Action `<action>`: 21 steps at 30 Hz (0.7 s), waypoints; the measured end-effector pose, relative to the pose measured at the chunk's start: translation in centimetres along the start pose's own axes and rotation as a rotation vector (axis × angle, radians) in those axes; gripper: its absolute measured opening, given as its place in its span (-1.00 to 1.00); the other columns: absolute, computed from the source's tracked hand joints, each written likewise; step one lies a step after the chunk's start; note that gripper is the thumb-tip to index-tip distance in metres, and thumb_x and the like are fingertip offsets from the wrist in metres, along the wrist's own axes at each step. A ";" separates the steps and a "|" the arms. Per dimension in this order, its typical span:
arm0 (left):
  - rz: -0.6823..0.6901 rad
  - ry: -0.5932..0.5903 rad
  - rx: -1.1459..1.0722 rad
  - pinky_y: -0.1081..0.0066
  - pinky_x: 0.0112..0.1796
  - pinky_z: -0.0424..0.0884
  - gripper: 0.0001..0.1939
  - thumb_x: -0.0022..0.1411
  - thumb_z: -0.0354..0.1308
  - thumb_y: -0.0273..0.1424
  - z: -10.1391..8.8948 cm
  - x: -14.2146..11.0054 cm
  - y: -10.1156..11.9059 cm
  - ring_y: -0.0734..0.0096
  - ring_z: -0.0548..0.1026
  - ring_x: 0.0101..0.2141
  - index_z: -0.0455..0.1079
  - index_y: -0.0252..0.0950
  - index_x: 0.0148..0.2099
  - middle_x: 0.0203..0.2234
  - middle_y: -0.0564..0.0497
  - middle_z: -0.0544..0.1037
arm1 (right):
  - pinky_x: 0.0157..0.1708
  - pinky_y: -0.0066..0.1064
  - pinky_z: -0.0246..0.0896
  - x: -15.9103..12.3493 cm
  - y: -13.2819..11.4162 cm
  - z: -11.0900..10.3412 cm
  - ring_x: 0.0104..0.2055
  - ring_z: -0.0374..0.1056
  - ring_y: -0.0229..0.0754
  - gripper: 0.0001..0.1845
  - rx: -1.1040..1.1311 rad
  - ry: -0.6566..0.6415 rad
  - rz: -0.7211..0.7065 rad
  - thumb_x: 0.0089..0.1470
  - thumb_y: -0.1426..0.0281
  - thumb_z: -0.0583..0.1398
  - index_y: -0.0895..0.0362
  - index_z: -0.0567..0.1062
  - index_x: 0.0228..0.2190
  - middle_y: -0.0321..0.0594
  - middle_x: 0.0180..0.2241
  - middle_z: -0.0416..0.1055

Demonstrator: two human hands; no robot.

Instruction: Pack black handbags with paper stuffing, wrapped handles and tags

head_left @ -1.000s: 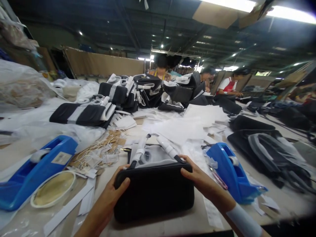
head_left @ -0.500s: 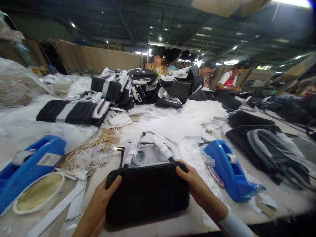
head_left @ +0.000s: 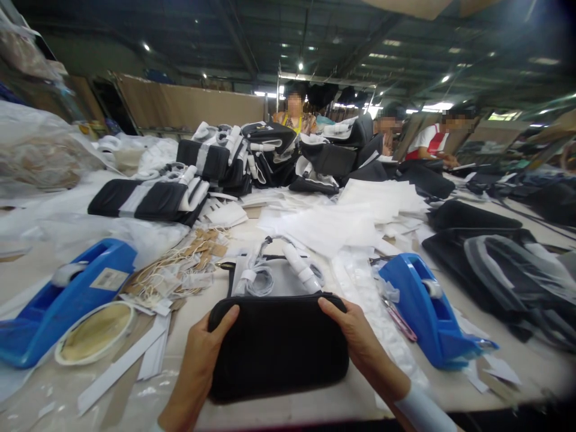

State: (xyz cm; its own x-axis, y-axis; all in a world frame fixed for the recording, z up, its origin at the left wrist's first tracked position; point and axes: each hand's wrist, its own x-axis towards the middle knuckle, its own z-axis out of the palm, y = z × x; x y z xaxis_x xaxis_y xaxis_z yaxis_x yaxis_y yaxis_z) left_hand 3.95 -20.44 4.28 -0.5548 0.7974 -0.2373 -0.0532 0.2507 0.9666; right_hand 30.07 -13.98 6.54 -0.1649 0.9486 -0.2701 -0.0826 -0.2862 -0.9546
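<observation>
As I watch remotely | lower centre, left hand (head_left: 203,345): grip closed on black case (head_left: 279,351), upper-left corner | right hand (head_left: 359,331): grip closed on its upper-right corner

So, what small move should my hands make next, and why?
Perhaps free your right hand and tuck the white-wrapped curved handle in behind the black, rectangular, soft-looking bag: the handle shows beyond the top edge, while your left hand grips the opposite upper corner and could likely steady the bag.
</observation>
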 end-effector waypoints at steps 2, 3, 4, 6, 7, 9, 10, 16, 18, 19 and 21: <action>0.088 0.020 0.086 0.24 -0.17 0.46 -0.45 -0.08 0.32 0.02 0.0 0.0 0.0 0.11 0.54 -0.25 0.51 -0.34 -0.21 -0.32 -0.06 0.62 | -0.38 -0.38 0.21 0.3 0.5 0.0 -0.39 0.35 -0.13 -0.59 -0.071 0.036 -0.036 -0.13 0.08 0.34 0.19 0.55 -0.40 -0.23 -0.46 0.48; 0.137 0.024 0.143 0.22 -0.15 0.44 -0.45 -0.06 0.29 0.05 0.0 0.1 -0.1 0.10 0.53 -0.24 0.51 -0.33 -0.22 -0.32 -0.06 0.61 | -0.38 -0.37 0.21 0.5 0.8 -0.1 -0.38 0.35 -0.13 -0.58 -0.116 0.061 -0.061 -0.12 0.08 0.33 0.20 0.56 -0.40 -0.23 -0.45 0.48; 0.195 0.034 0.215 0.19 -0.12 0.42 -0.46 -0.05 0.26 0.07 -0.2 0.3 -0.2 0.09 0.52 -0.24 0.50 -0.31 -0.24 -0.33 -0.06 0.60 | -0.38 -0.37 0.22 0.6 0.9 -0.1 -0.38 0.35 -0.13 -0.58 -0.165 0.087 -0.087 -0.12 0.08 0.32 0.20 0.56 -0.41 -0.22 -0.45 0.48; 0.324 0.073 0.398 0.14 -0.09 0.39 -0.46 -0.01 0.17 0.13 -0.5 0.7 -0.5 0.08 0.48 -0.25 0.48 -0.29 -0.31 -0.37 -0.06 0.53 | -0.39 -0.38 0.21 0.9 1.2 -0.1 -0.39 0.34 -0.13 -0.58 -0.253 0.130 -0.136 -0.11 0.08 0.31 0.21 0.56 -0.43 -0.22 -0.47 0.48; 0.388 0.096 0.498 0.11 -0.08 0.38 -0.45 0.02 0.11 0.15 -0.7 0.9 -0.7 0.08 0.47 -0.26 0.45 -0.28 -0.36 -0.40 -0.06 0.49 | -0.39 -0.38 0.21 0.9 1.3 0.0 -0.39 0.34 -0.13 -0.59 -0.290 0.142 -0.156 -0.10 0.08 0.30 0.22 0.55 -0.44 -0.22 -0.48 0.48; 0.509 0.161 0.688 0.09 -0.08 0.39 -0.44 0.10 0.02 0.14 -0.9 1.0 -0.8 0.07 0.43 -0.24 0.42 -0.30 -0.38 -0.39 -0.07 0.41 | -0.40 -0.39 0.20 1.0 1.3 0.0 -0.39 0.35 -0.13 -0.59 -0.347 0.161 -0.190 -0.09 0.08 0.28 0.22 0.55 -0.45 -0.21 -0.49 0.48; 0.563 0.201 0.773 0.07 -0.08 0.40 -0.44 0.14 0.00 0.11 -0.8 0.9 -0.8 0.04 0.42 -0.21 0.42 -0.33 -0.34 -0.35 -0.11 0.40 | -0.41 -0.39 0.20 1.0 1.3 0.0 -0.39 0.35 -0.13 -0.59 -0.368 0.167 -0.202 -0.08 0.08 0.27 0.22 0.55 -0.46 -0.21 -0.49 0.48; 1.097 0.200 1.194 -0.07 0.09 0.22 -0.53 0.27 -0.15 -0.58 3.1 -1.6 1.3 -0.08 0.20 0.16 0.20 -0.45 0.21 0.14 -0.33 0.27 | -0.42 -0.40 0.20 0.7 1.2 0.1 -0.40 0.36 -0.12 -0.60 -0.339 0.186 -0.256 -0.13 0.09 0.28 0.21 0.57 -0.49 -0.20 -0.52 0.49; 1.277 -0.114 1.238 0.08 0.16 0.17 -0.39 0.16 -0.23 -0.75 5.1 -1.9 1.7 0.11 0.22 0.18 0.19 -0.41 0.24 0.15 -0.25 0.31 | -0.42 -0.40 0.20 0.7 1.3 0.1 -0.41 0.35 -0.13 -0.60 -0.329 0.190 -0.271 -0.13 0.09 0.28 0.22 0.57 -0.48 -0.20 -0.52 0.49; 1.303 -0.235 1.242 0.15 0.16 0.19 -0.38 0.14 -0.24 -0.76 6.1 -1.8 1.7 0.16 0.26 0.15 0.20 -0.42 0.23 0.12 -0.23 0.35 | -0.42 -0.40 0.20 0.8 1.4 0.1 -0.41 0.35 -0.13 -0.59 -0.343 0.189 -0.280 -0.12 0.08 0.27 0.22 0.58 -0.47 -0.21 -0.52 0.49; 1.264 -0.312 1.245 0.16 0.10 0.27 -0.45 0.19 -0.21 -0.71 7.5 -1.6 1.7 0.15 0.36 0.04 0.25 -0.43 0.19 0.00 -0.22 0.44 | -0.42 -0.40 0.19 0.9 1.5 -0.1 -0.41 0.34 -0.14 -0.57 -0.400 0.181 -0.296 -0.09 0.06 0.25 0.22 0.57 -0.45 -0.21 -0.52 0.48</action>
State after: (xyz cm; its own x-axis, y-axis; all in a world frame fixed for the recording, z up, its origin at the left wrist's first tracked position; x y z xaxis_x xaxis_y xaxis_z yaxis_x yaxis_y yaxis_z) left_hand 10.98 -17.21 5.56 0.4078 0.8395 0.3590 0.9053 -0.4230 -0.0392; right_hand 29.85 -13.52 4.86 -0.0165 0.9993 0.0345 0.2870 0.0378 -0.9572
